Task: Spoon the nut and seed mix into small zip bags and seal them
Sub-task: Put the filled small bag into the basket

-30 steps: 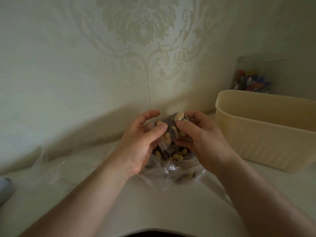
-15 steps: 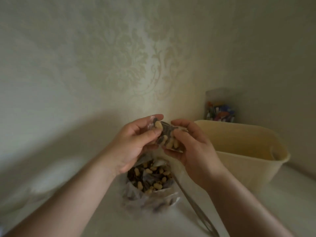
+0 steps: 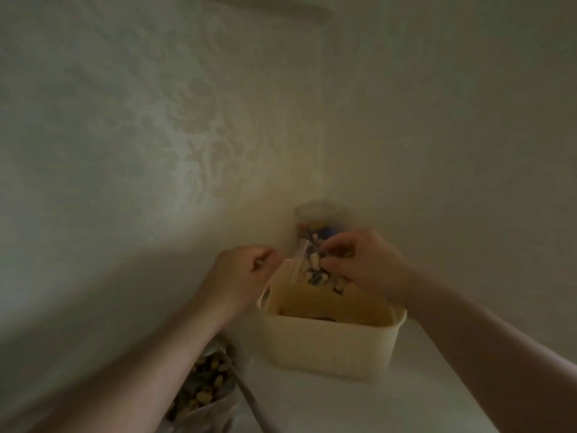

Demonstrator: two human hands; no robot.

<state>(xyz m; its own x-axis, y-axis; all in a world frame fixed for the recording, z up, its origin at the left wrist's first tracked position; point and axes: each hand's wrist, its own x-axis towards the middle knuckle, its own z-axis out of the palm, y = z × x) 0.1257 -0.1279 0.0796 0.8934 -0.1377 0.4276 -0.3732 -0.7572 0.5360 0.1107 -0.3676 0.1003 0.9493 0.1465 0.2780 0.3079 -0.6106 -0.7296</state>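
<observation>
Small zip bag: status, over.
Right hand grips the filled small zip bag above the cream bin. Left hand curled, off the bag. Nothing in the way.

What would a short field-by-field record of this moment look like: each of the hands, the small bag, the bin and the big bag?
right hand: pinches the small filled zip bag
left hand: curled, beside the bag, holds nothing visible
small bag position: above the cream bin
bin contents: something dark at the bottom, unclear
big bag of mix: on the table, lower left
image: blurred
</observation>
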